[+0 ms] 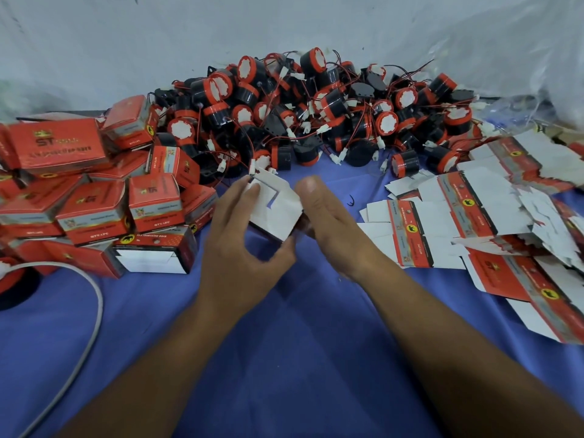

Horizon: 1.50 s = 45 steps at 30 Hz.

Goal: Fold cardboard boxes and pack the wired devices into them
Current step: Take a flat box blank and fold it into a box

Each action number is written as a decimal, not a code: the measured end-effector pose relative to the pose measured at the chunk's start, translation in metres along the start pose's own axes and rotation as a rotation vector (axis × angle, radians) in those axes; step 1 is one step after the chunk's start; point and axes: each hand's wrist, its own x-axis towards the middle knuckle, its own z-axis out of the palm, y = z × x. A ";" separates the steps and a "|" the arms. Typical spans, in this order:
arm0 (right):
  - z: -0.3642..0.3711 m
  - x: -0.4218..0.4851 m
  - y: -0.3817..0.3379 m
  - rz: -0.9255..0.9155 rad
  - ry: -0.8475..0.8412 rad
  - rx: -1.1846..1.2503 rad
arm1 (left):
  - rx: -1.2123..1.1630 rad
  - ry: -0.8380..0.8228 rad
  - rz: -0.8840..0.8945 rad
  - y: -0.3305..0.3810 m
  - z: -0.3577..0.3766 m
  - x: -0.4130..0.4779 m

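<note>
Each grip pinches the box [276, 216] (white side up): left hand [240, 238], right hand [328, 226].

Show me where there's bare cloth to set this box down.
Most bare cloth lies between the left forearm and right forearm, nearer than the box. Also bare: between the grey cable and the left forearm. Crowded: packed boxes left, device pile behind, flat cartons right.

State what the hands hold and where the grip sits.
A half-folded box, between both hands: left hand grips its left side, right hand its right side.
</note>
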 end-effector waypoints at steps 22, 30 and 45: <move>-0.014 -0.002 0.005 -0.058 -0.046 -0.628 | -0.051 -0.155 -0.053 0.006 -0.005 0.002; -0.015 -0.002 0.003 -0.080 -0.081 -0.691 | -0.019 -0.167 -0.030 0.007 -0.005 0.004; -0.011 0.001 -0.001 -0.068 -0.151 -0.309 | 0.011 -0.157 -0.001 0.001 -0.002 0.002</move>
